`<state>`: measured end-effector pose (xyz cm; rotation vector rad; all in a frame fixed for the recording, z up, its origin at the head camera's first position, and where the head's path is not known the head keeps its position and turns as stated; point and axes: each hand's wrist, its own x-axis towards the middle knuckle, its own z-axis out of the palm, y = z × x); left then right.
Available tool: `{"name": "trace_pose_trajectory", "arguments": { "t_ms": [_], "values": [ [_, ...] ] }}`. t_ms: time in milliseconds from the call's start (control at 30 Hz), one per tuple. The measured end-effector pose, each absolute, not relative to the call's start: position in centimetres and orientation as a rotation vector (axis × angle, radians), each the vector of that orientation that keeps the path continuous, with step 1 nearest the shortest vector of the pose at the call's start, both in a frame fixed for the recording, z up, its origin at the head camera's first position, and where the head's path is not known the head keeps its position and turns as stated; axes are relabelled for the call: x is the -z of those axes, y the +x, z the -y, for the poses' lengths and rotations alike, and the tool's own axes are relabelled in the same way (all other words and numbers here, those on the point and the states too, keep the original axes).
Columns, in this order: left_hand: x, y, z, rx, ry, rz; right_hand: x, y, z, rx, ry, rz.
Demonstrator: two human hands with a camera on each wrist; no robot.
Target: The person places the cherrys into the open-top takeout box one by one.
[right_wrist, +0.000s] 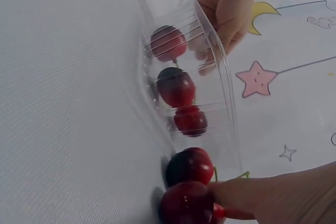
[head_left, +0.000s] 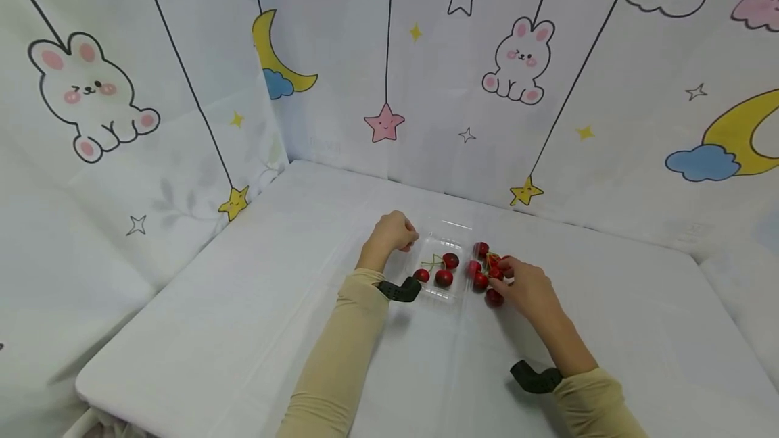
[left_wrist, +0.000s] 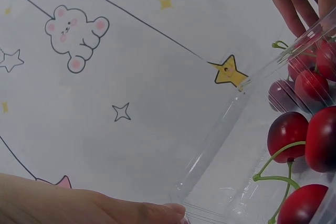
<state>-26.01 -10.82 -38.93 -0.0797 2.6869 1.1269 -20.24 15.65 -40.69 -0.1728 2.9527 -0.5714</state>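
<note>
My left hand [head_left: 393, 234] pinches the left rim of a clear plastic box [head_left: 460, 284], its fingertips at the box's corner in the left wrist view. Inside lie several dark red cherries with joined green stems, one of them a cherry [head_left: 443, 278] near the front. To the right of the box is a pile of cherries [head_left: 480, 281], some with stems. Over that pile, my right hand [head_left: 531, 289] has its thumb and finger on either side of a cherry [head_left: 496, 274]. In the right wrist view, a fingertip presses in behind the nearest cherry [right_wrist: 187, 203].
The box and cherries are on a white-covered table [head_left: 243, 330]. Behind it hangs a white cloth [head_left: 341, 39] printed with rabbits, stars and moons. A black wrist mount [head_left: 399, 289] on the left arm overlaps the box's front left corner in the head view.
</note>
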Motion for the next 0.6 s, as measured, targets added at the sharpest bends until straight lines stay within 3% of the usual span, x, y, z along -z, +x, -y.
{"name": "trace_pose_trajectory", "arguments": {
  "t_ms": [600],
  "values": [
    [39.0, -26.1, 11.0, -1.108, -0.041, -2.71, 39.2, -19.1, -15.0, 0.534, -0.242, -2.847]
  ]
}}
